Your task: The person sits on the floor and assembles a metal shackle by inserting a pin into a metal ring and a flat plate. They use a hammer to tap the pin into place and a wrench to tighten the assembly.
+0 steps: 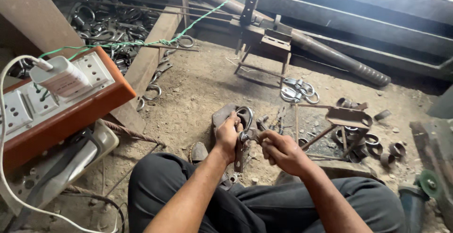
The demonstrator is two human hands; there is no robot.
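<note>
My left hand (227,136) is closed around a grey metal padlock body (244,118) with a round shackle, held upright over a stone block (220,116) on the dirt floor. Close on its right, my right hand (281,152) grips a small metal tool (251,135) whose tip touches the padlock. Both forearms reach out over my knees in dark trousers. What lies under the hands is hidden.
A white socket board (56,96) with an orange edge and a white charger (59,76) stands at left. Behind it lies a heap of metal shackles (111,25). Finished padlocks (296,90), a rusty metal stand (347,120), metal rings (377,145) and an angle grinder (422,188) sit to the right.
</note>
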